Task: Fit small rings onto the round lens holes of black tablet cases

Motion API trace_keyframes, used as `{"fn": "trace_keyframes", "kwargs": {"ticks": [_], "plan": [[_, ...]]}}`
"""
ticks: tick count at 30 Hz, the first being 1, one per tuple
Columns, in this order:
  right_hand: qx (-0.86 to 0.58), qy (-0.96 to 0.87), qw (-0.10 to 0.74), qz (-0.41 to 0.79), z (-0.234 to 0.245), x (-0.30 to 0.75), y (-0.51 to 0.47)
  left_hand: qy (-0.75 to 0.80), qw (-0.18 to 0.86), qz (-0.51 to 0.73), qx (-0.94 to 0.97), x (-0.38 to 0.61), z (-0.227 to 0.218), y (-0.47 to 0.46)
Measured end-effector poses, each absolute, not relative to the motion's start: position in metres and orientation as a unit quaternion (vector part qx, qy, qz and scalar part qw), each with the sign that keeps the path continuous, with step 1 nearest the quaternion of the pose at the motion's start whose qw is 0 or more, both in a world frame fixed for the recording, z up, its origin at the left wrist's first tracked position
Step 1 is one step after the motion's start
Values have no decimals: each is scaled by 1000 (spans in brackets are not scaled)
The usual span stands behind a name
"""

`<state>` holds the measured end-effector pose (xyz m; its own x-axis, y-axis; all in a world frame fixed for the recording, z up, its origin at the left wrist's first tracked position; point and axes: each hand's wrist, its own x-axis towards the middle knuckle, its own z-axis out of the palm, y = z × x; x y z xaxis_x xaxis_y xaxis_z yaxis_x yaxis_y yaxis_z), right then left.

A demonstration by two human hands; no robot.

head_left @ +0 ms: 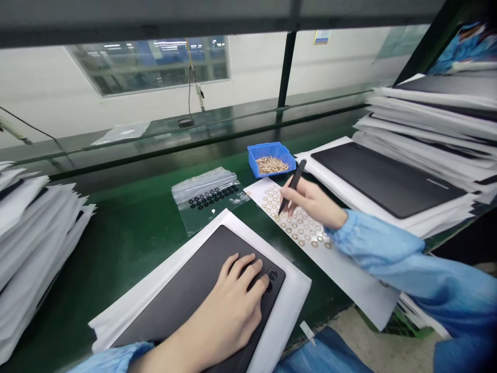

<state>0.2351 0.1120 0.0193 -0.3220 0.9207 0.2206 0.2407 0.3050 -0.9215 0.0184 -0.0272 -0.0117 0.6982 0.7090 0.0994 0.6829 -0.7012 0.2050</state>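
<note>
right grip (306, 199) pinching slim black tweezers (298, 173), tips angling down-left onto the sheet of tan rings (298, 223), with left grip (236, 295) pressing open and flat on the black panel (186, 290) nearer the body.

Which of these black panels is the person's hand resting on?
The nearest panel, under the left hand, with a black ring at its corner; the other black panel lies further right.
</note>
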Motion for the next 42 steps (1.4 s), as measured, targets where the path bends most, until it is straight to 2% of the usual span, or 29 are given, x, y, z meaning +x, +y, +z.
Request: {"fn": "trace_keyframes", "kwargs": {"ticks": [4,10,16,22,25,28,35,42], "plan": [[-472,-705,470,241,48,237,175,377,69,99,918,19,-12,-28],[-508,-736,414,168,51,225,236,385,43,134,912,21,-11,-31],[-489,-783,361,133,62,217,238,385,29,176,905,25,-11,-31],[-374,-885,245,127,61,169,217,404,17,189,895,19,-11,-22],[-289,-934,165,130,44,132,206,506,-20,227,832,-6,-12,7],[-229,-957,120,132,24,98,203,608,-65,247,752,-39,-18,40],[-191,-963,150,118,1,49,213,686,-80,205,694,-62,-38,60],[-185,-957,198,109,-17,40,218,778,-65,225,583,-83,-25,74]]}}
